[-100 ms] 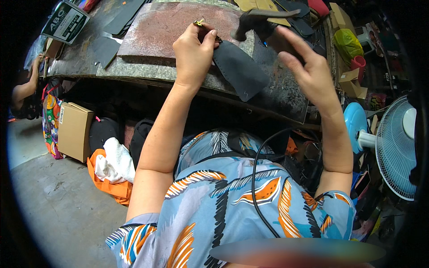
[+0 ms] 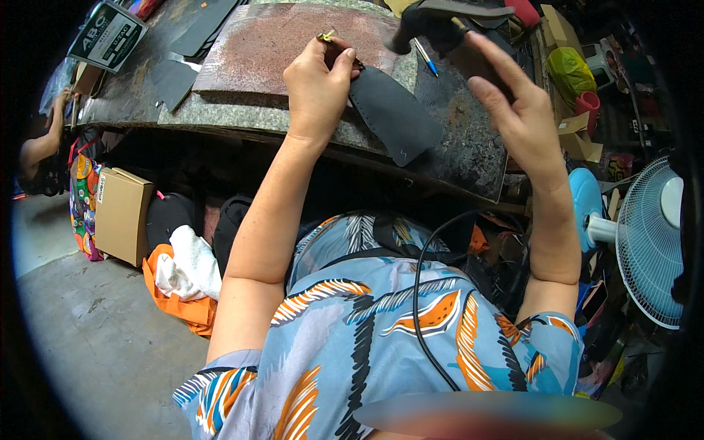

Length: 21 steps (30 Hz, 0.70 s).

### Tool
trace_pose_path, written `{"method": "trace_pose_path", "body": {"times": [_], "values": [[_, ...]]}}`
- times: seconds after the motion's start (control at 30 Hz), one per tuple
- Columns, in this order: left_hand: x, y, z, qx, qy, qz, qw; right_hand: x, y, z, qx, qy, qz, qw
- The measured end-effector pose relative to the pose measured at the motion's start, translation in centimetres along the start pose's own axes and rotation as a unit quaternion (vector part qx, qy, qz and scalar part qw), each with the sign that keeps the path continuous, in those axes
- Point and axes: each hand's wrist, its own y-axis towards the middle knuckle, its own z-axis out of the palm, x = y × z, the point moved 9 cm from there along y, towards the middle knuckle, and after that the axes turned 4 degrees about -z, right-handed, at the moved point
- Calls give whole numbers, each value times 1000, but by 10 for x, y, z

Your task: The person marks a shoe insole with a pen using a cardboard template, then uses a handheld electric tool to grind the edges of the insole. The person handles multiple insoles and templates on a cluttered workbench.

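Note:
My left hand (image 2: 319,84) is closed in a pinch around a small punch-like tool with a yellowish end (image 2: 327,36); its lower part is hidden by my fingers. Under that hand lies a dark, flat leather-like piece (image 2: 400,117) with a row of small holes along one edge, reaching over the bench's front edge. Raised to the right, my right hand (image 2: 517,117) grips a hammer (image 2: 433,26) by its dark handle. The hammer's curved metal head is up and away from the punch. Thumb and forefinger stretch loosely along the handle, which is blurred.
A reddish-brown board (image 2: 257,48) rests on a stone slab on the workbench. A blue pen (image 2: 425,59) lies beside it. More dark sheets (image 2: 172,82) and a tin (image 2: 108,35) are at left. A fan (image 2: 649,242) stands at right. Another person's arm (image 2: 48,139) shows at far left.
My right hand and the hammer have moved right and slightly away from the left hand, uncovering the blue pen. The left hand and the dark piece have stayed still.

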Motion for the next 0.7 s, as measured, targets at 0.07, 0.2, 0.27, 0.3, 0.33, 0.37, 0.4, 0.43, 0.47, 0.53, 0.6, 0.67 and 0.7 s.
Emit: {"method": "trace_pose_path", "body": {"times": [0.07, 0.2, 0.27, 0.3, 0.33, 0.37, 0.4, 0.43, 0.47, 0.53, 0.6, 0.67, 0.7], "values": [[0, 0, 1, 0, 28, 9, 1000, 2, 1, -15, -20, 37, 3, 999], [-20, -4, 6, 2, 161, 121, 979, 25, 4, -38, -102, 75, -94, 988], [-34, -9, 12, 6, 191, 198, 961, 32, 3, -36, -140, 110, -130, 975], [-39, -12, 16, 9, 209, 232, 950, 33, 2, -32, -158, 128, -149, 968], [-42, -14, 20, 11, 236, 247, 940, 38, 3, -15, -120, 11, -168, 978], [-45, -16, 25, 13, 263, 264, 928, 33, 5, -3, -88, -33, -147, 985], [-48, -17, 29, 15, 288, 283, 915, 26, 5, 10, -36, -67, -117, 990], [-50, -19, 28, 2, 267, 293, 918, 18, 3, 5, -58, -80, -90, 991], [-48, -17, 25, -4, 260, 278, 925, 10, 1, 9, -37, -70, -58, 995], [-41, -15, 20, -7, 242, 247, 938, -10, -7, 16, 15, -69, 23, 997], [-32, -11, 14, -7, 209, 206, 956, -17, -13, 25, 43, -119, 40, 991], [-18, -4, 8, -1, 146, 142, 979, -6, -14, 33, 31, -174, -35, 984], [-4, 0, 5, 16, 63, 66, 996, -13, -14, 39, 45, -194, -12, 980]]}}
